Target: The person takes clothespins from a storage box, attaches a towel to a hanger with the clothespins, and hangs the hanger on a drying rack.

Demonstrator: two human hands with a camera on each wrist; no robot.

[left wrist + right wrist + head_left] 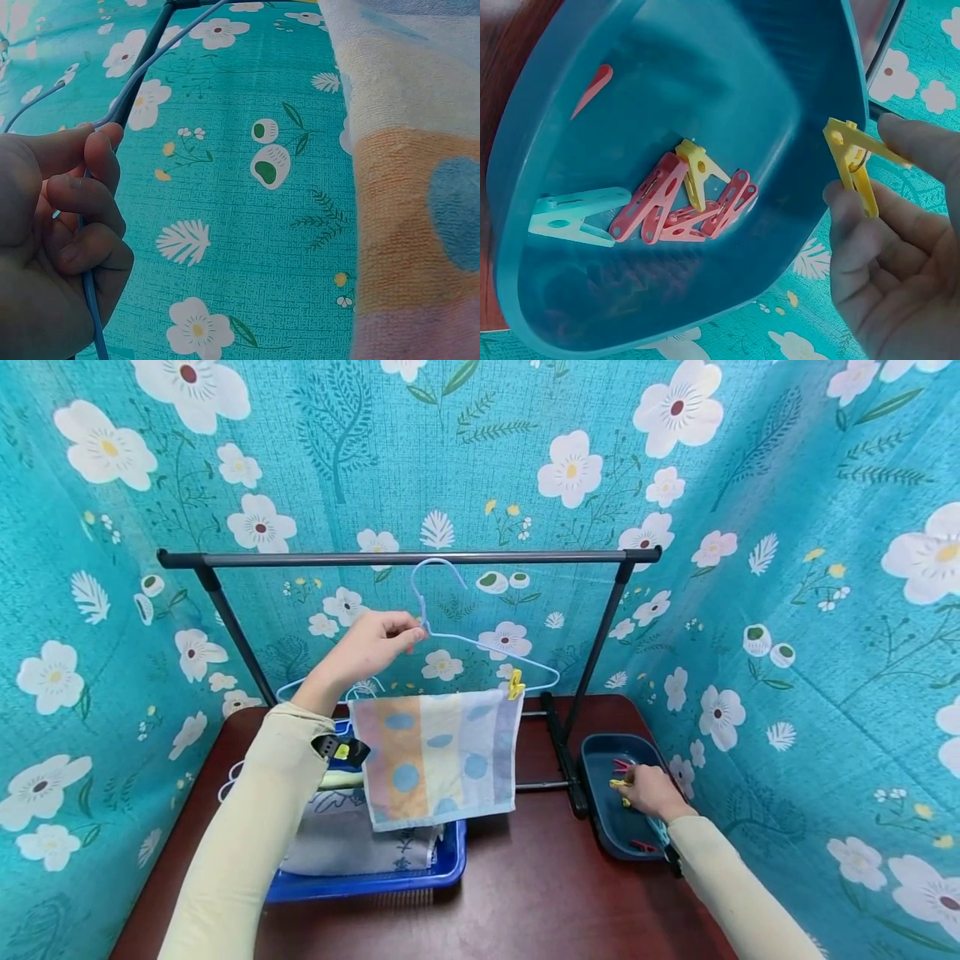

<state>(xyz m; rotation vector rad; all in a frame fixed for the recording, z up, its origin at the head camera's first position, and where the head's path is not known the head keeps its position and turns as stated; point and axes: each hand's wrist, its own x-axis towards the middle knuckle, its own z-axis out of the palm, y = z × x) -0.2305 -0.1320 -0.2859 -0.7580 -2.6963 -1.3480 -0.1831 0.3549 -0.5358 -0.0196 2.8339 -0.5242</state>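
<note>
My left hand (378, 642) pinches a light blue wire hanger (495, 652) just below its hook, in front of the rack's bar. Over the hanger's lower wire hangs a striped towel with blue dots (442, 760). A yellow clothespin (515, 685) clips the towel at its right end. In the left wrist view my thumb and fingers curl round the hanger's wire (142, 71). Over the dark blue basin (600, 827), my right hand (651, 792) holds another yellow clothespin (855, 154) between thumb and fingers.
Red clothespins (649, 196), a yellow one (699, 172) and a mint green one (577, 216) lie in the basin. A black rack (337, 559) spans the table (525, 893). Beneath the towel at left stands a blue basket (367, 885) with folded cloth (352, 843) and more hangers near it.
</note>
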